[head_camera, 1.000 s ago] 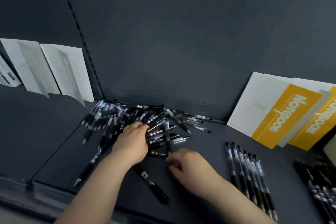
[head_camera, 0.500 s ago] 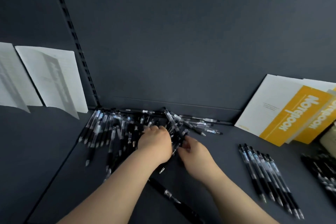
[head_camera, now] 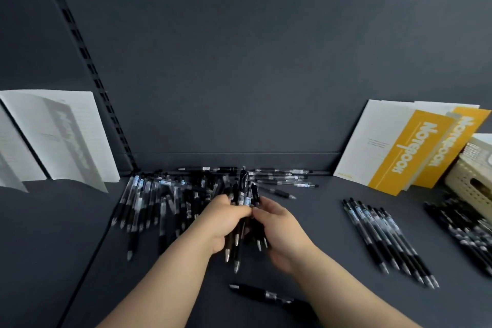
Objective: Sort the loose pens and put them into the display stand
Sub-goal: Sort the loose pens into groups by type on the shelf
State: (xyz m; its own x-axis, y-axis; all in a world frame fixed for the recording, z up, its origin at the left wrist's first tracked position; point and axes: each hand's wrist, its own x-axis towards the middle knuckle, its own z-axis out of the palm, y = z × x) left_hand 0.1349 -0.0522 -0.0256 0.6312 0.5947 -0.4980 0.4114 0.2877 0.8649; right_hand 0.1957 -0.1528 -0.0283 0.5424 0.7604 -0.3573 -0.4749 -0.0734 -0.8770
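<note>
Bundle of black pens (head_camera: 243, 196), raked from the loose pile (head_camera: 165, 194) moments ago, now rises between left hand (head_camera: 226, 222) and right hand (head_camera: 283, 230), fingers clamped round it for sorting.

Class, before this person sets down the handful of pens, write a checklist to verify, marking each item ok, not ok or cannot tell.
1. Left hand grips the bundle of pens: ok.
2. Right hand's hold: cannot tell, blurred.
3. Visible tips point toward the person: ok.
4. Bare shelf left of the sorted row: ok.
5. Display stand in sight: cannot tell; only a cream basket shows.
6. Stray pen gathered: not ok, lies alone.
</note>
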